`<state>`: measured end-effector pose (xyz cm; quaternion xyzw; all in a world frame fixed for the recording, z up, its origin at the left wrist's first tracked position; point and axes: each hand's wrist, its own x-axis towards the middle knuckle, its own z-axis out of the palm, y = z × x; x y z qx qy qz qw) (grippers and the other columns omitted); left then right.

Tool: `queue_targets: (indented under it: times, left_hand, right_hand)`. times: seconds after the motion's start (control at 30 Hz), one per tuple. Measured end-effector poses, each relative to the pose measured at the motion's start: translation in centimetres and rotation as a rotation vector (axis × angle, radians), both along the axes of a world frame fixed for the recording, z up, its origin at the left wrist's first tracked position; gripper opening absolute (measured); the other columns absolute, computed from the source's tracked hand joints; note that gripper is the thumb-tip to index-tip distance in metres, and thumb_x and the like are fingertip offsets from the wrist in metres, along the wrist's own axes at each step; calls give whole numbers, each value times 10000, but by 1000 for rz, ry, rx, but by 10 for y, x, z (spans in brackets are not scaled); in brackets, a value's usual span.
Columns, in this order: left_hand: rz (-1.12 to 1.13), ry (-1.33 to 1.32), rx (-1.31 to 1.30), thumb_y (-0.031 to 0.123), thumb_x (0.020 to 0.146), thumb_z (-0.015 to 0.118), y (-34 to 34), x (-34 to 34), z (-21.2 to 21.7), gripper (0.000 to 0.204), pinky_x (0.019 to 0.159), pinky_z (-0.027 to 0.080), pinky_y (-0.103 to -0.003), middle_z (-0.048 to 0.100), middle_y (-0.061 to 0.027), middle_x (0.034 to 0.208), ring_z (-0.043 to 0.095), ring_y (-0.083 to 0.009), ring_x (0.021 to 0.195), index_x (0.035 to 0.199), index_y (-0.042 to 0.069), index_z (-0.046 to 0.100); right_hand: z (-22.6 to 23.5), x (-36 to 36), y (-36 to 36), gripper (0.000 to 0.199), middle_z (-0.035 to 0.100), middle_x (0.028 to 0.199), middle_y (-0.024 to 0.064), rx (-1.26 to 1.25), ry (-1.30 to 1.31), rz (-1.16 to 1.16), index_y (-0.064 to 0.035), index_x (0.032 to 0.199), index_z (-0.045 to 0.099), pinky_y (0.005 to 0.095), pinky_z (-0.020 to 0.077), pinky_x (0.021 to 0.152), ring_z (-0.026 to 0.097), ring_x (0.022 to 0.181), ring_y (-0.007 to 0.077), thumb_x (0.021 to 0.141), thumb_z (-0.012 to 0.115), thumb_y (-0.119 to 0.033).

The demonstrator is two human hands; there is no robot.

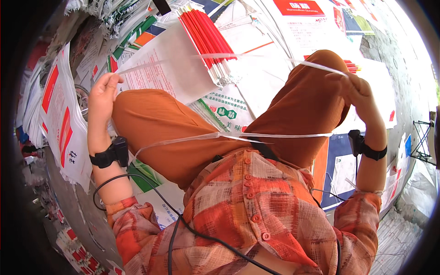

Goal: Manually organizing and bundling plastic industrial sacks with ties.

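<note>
A long translucent white plastic strip [316,65] stretches between my two raised hands, above my knees. My left hand [105,90], at the left beside my knee, pinches one end between closed fingers. At the right, my right hand [356,91] grips the other end with its fingers bent; the fingertips are slightly blurred. A second whitish strip [284,135] lies across my lap. Beyond my knees a bundle of thin red-and-white folded pieces [205,36] rests on a white printed sack [158,68]. Neither hand touches that bundle.
Flat printed sacks [229,103] cover the ground around my legs. Stacked white-and-red sacks [64,119] stand at the left. More red pieces [353,67] show behind my right knee. A black cable [201,236] runs over my shirt, and a dark wire frame [422,142] stands far right.
</note>
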<state>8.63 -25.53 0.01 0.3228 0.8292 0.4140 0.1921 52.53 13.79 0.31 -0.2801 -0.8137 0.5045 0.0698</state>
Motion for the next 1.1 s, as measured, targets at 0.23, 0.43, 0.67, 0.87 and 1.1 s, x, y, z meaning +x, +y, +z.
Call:
queue_targets:
  times: [0.23, 0.43, 0.67, 0.87, 1.1]
  left_hand:
    - [383, 622, -383, 330, 1027, 561, -97, -86, -10, 329, 715, 437, -293, 604, -58, 864, 561, -153, 768, 1099, 28, 670]
    - [40, 845, -173, 189, 974, 636, 5, 78, 43, 258, 1011, 453, -400, 660, -117, 1224, 609, -316, 1130, 1176, 30, 667]
    - [-1043, 423, 92, 81, 846, 596, 77, 216, -63, 301, 756, 564, -371, 688, -89, 1172, 684, -275, 885, 1135, 61, 676]
    - [-980, 451, -326, 134, 899, 552, 96, 214, -112, 194, 747, 544, -427, 682, -134, 965, 669, -345, 858, 1016, 40, 675]
    - [-693, 138, -25, 192, 945, 619, 101, 196, -84, 189, 727, 506, -421, 675, -158, 864, 642, -341, 814, 960, 20, 697]
  right_hand:
    - [-25, 112, 133, 464, 601, 787, 21, 388, -203, -422, -48, 1299, 646, 293, 475, 820, 579, 771, 123, 1075, 453, -407]
    - [22, 39, -4, 275, 629, 1319, 102, 1102, -66, -276, -81, 1222, 666, 369, 495, 952, 623, 1168, 275, 965, 647, -176]
    - [-47, -30, -133, 197, 689, 1015, 109, 301, -50, 774, -74, 1034, 705, 393, 559, 740, 685, 860, 298, 911, 666, -222]
    - [-88, -38, -138, 349, 687, 1141, 156, 519, -165, 569, -61, 1212, 647, 417, 561, 759, 693, 939, 333, 927, 655, -261]
    - [-60, -57, -137, 307, 702, 813, 95, -142, -208, 343, -43, 1253, 630, 348, 540, 651, 664, 661, 225, 991, 573, -193]
